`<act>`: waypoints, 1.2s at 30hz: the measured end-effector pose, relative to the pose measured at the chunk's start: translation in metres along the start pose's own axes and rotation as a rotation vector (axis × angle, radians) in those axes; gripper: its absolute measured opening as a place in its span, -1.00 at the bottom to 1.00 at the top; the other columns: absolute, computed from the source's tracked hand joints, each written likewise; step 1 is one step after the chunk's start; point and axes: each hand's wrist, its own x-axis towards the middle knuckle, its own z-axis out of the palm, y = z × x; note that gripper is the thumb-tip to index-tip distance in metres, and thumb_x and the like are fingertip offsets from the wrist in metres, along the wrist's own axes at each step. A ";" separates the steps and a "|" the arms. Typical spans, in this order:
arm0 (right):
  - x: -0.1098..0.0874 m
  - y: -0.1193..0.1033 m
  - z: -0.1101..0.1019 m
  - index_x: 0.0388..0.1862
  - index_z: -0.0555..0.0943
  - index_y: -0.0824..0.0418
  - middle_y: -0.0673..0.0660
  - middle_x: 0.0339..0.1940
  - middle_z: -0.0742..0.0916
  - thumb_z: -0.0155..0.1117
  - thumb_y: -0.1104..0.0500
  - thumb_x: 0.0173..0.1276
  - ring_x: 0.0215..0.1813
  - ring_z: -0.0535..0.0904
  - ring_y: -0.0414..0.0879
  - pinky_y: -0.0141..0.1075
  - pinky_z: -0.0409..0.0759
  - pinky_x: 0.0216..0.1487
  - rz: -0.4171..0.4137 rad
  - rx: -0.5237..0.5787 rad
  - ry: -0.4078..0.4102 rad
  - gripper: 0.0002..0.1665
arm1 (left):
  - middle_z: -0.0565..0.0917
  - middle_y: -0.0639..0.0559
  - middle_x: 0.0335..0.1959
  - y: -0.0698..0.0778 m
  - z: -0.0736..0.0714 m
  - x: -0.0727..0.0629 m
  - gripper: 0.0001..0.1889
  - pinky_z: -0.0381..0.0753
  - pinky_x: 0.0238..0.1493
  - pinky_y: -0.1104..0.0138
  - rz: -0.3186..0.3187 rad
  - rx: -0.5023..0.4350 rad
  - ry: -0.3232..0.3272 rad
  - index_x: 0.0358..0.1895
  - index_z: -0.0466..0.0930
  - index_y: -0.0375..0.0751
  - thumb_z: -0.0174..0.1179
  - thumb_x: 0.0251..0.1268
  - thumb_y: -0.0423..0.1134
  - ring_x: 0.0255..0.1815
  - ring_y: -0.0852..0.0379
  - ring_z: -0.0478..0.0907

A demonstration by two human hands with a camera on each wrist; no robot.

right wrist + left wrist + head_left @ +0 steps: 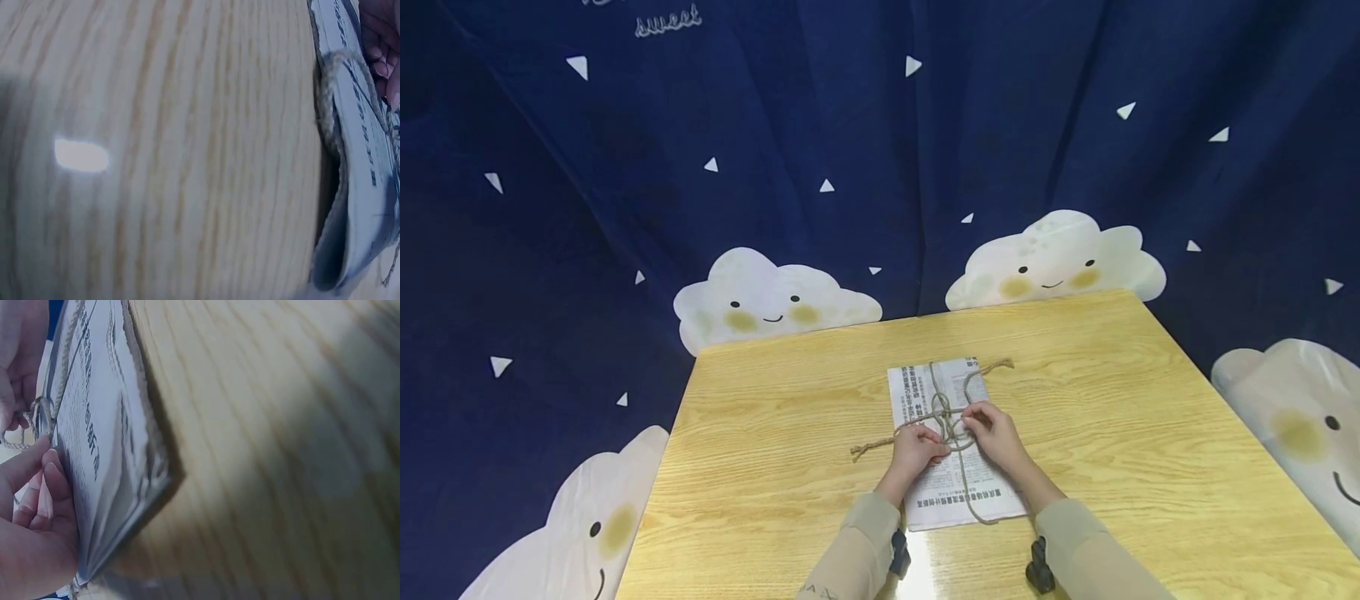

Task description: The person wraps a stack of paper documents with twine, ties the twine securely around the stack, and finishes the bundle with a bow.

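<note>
A folded newspaper bundle (pixel 934 492) lies on the table, with brown twine (pixel 964 477) crossing it both ways. Loops of the twine gather in a knot near the middle of the bundle. My left hand (pixel 916 452) pinches a loop on the near left side of the knot. Just across from it, my right hand (pixel 992 430) pinches the twine on the knot's right side. In the left wrist view, thumb and fingertips of the left hand (pixel 37 519) meet at the twine loop (pixel 45 415). The right wrist view shows the bundle's folded edge (pixel 356 187) with twine wrapped over it.
The wooden table (pixel 775 400) extends around the bundle on all sides. One frayed twine end (pixel 868 450) lies off the bundle's left side, another end (pixel 1000 364) off its far right corner. Behind the table hangs a dark blue curtain (pixel 865 225) with printed clouds.
</note>
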 end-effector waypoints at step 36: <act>-0.027 0.017 -0.012 -0.41 0.59 0.12 -0.11 -0.41 0.62 0.31 0.36 0.11 -0.33 0.53 -0.23 -0.29 0.57 -0.23 -0.134 -0.344 -0.226 -0.85 | 0.64 -0.04 -0.46 0.028 -0.010 0.037 -0.88 0.51 -0.45 0.46 0.151 0.164 0.117 -0.29 0.65 -0.36 0.22 0.14 -0.37 -0.48 0.24 0.49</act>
